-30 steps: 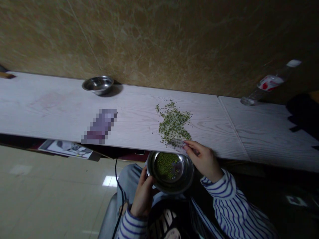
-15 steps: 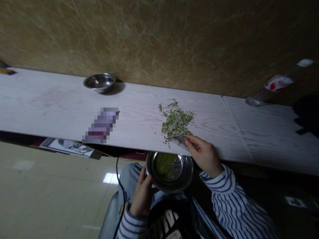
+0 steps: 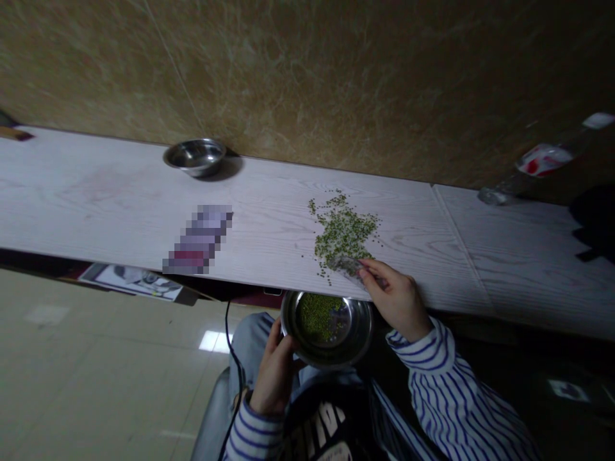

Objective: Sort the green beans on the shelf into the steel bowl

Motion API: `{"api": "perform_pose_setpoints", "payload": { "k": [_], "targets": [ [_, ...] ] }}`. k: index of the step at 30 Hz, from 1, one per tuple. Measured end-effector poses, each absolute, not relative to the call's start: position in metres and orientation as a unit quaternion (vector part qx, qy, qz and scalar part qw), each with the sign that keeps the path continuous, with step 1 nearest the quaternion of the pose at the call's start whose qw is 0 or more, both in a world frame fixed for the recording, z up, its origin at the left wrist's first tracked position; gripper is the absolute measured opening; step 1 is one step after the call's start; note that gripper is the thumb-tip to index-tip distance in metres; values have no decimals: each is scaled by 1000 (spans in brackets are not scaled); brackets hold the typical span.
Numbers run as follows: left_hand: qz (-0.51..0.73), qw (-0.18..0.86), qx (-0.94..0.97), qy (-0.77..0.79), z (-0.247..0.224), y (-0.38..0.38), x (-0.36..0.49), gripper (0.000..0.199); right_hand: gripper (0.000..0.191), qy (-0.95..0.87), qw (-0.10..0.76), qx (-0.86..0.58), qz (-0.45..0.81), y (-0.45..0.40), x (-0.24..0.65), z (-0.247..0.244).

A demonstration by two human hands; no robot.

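My left hand (image 3: 276,371) grips the left rim of a steel bowl (image 3: 362,342), held just below the table's front edge. Green mung beans (image 3: 317,317) lie in the bowl, mostly on its left side. More mung beans (image 3: 346,234) are spread loose over the tabletop above it. Between thumb and fingers, my right hand (image 3: 396,294) pinches a thin, see-through plastic piece (image 3: 346,264). That piece rests low at the near edge of the scattered beans; its exact kind is unclear.
A second steel bowl (image 3: 196,157) stands by the wall on the left. A blurred-out flat item (image 3: 199,240) lies near the front edge of the pale wooden table (image 3: 269,224). A plastic bottle (image 3: 538,160) and a dark object (image 3: 596,221) are at the right.
The plastic piece in my right hand has tilted slightly at the near edge of the beans. My left hand keeps the bowl in place. The view has shifted a little.
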State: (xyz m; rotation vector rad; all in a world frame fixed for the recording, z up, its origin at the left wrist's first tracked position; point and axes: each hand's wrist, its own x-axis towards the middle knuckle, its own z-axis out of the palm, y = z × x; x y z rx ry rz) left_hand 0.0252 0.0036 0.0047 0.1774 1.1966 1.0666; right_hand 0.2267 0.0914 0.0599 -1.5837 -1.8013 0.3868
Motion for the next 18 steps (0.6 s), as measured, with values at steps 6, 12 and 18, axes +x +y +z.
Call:
{"api": "perform_pose_setpoints", "payload": {
  "k": [6,12,18],
  "targets": [
    [482,691,76,533,4,4,22,55,27,-713,327,-603,145,96,218,57],
    [490,682,69,539,3,4,17,58,26,-724,321,-594,144,94,217,61],
    [498,682,78,529,6,5,15,55,26,-727,315,-595,134,94,216,62]
  ]
}}
